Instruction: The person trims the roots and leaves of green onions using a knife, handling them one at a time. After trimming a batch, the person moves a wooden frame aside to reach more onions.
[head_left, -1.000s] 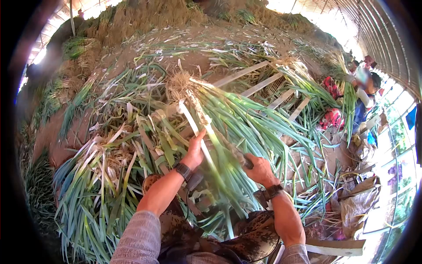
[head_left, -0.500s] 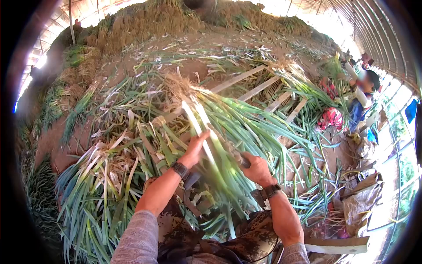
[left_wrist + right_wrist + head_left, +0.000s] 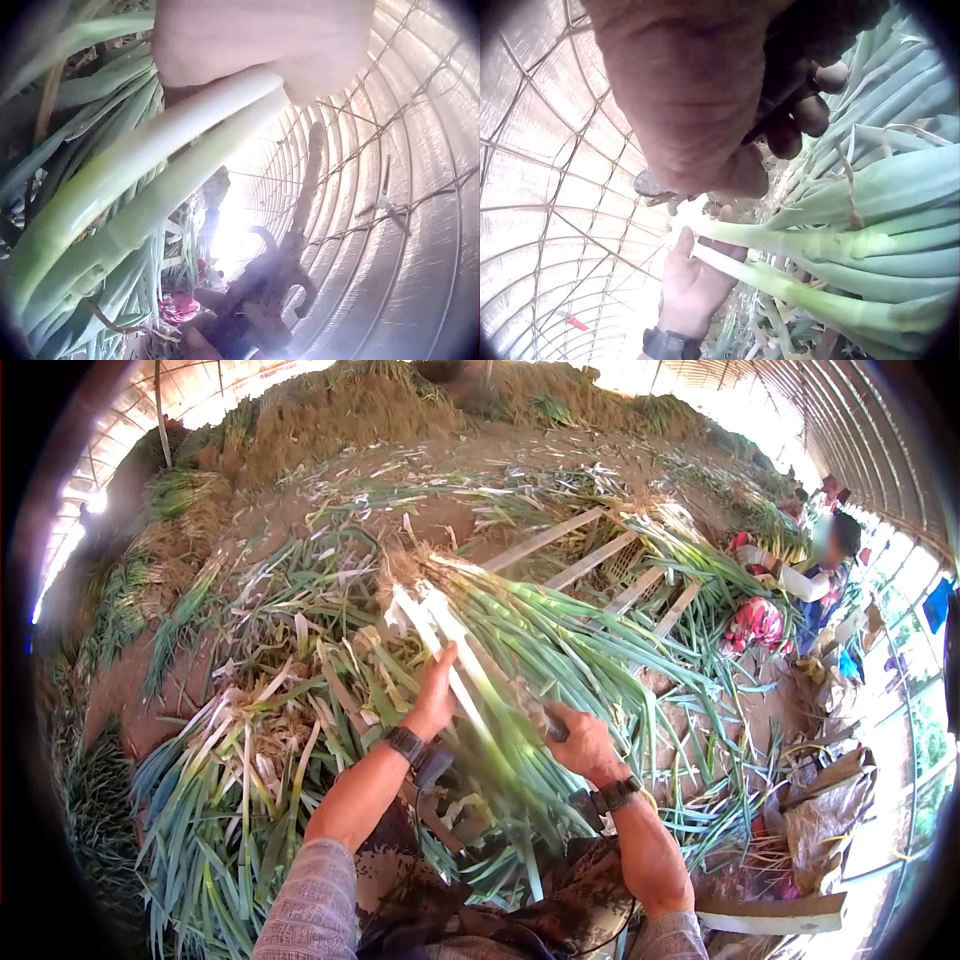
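Note:
My left hand (image 3: 432,695) grips long-stemmed leeks (image 3: 465,690), their pale stalks pointing away from me and green leaves trailing towards my knees. Two of the stalks (image 3: 172,142) pass under my fingers in the left wrist view. My right hand (image 3: 585,745) curls around a dark-ended, rod-like tool (image 3: 554,728) beside the leaves; its exact kind I cannot tell. The right wrist view shows its greyish end (image 3: 649,184) past my thumb, with the left hand (image 3: 694,289) holding the stalks below. Behind them lies a rooted bundle of leeks (image 3: 560,605).
More leeks (image 3: 215,800) are heaped at my left. Wooden slats (image 3: 590,560) stand beyond the bundle. Another person (image 3: 825,575) sits at the right near crumpled sacking (image 3: 825,820). Cut leaves litter the soil, and a piled bank of leeks (image 3: 330,420) rises at the back.
My left hand and the leeks have shifted slightly left, and both stalks now look white where one had a brownish layer. My right hand barely moves. The other person's arms have come down.

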Motion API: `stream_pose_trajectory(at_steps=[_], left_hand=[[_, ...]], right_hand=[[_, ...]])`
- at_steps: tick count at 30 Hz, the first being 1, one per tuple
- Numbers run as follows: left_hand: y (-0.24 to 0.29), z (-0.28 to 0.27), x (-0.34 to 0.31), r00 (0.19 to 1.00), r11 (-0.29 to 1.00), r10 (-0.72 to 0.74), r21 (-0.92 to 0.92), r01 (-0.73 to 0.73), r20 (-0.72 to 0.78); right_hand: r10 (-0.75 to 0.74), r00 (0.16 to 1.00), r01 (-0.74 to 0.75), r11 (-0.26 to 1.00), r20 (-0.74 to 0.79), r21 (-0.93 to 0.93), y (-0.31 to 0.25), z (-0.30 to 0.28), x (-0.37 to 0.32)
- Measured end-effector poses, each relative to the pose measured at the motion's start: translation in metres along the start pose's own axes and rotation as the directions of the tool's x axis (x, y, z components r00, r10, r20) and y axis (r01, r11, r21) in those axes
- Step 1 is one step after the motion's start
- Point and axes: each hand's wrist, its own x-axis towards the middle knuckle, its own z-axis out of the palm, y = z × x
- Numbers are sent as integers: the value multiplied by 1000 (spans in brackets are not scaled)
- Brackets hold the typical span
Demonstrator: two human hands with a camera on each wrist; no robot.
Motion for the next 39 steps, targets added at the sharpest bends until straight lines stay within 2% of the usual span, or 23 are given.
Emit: stream_pose_trajectory(at_steps=[2,3,5,6,8,10,12,13,15,19,21,22,24,25,27,29,32,34,36,38,39], left_hand=[[5,0,2,990,997,66,40,-61,-124],[5,-1,2,990,997,70,40,-66,-122],[2,-2,-1,1000,990,20,143,-20,7],[0,-3,-1,1000,990,21,138,-22,7],[-3,-8,-1,991,991,-46,131,30,124],[-1,-7,-4,990,993,-81,99,70,119],[1,-4,-6,987,994,-96,58,89,132],[1,-3,-6,986,994,-96,58,88,135],[2,-4,-4,984,992,-119,60,111,136],[-7,-15,2,983,992,-117,70,109,140],[-12,-19,4,999,992,-12,129,7,41],[-11,-17,1,999,991,-11,131,5,41],[-12,-7,-5,994,971,99,221,-89,-38],[-11,0,-8,991,968,122,230,-105,-61],[-14,9,-14,991,963,116,252,-95,-72],[-15,12,-14,991,957,112,277,-87,-77],[-14,6,-11,998,979,63,197,-58,-22],[-4,9,-10,995,997,-51,60,46,84],[6,10,-15,991,996,-87,33,84,104],[16,9,-21,969,985,-137,-75,155,208],[19,10,-20,957,980,-164,-68,185,241]], right_hand=[[33,999,-33,999,14,3,-7,-5,2],[62,998,-63,998,29,8,-11,-7,3],[50,999,-50,999,17,11,-11,-7,4],[39,999,-39,999,7,15,-13,-8,5],[-11,1000,11,1000,4,18,-18,-11,5],[-59,998,59,998,-2,24,-20,-11,7],[50,998,-49,999,-37,12,-18,-8,7],[50,998,-50,999,-40,11,-17,-7,7],[-30,999,31,999,-43,13,-15,-5,7],[-17,1000,17,1000,-5,-12,-15,-5,6],[-14,993,19,999,116,-43,-19,-9,6],[-16,993,20,999,115,-41,-19,-8,6],[42,999,-41,999,24,-13,-17,-5,4],[46,999,-46,999,25,-16,-15,-5,3],[58,998,-58,998,-26,0,-13,-6,4],[78,997,-78,997,-9,9,-13,-10,2],[107,994,-107,994,14,-34,-5,-16,-2],[113,994,-112,990,7,-82,-5,-21,-2],[89,993,-85,995,-77,54,-8,-27,-4],[78,996,-77,996,-33,40,-12,-32,-7],[126,991,-128,991,49,29,-14,-34,-9]])
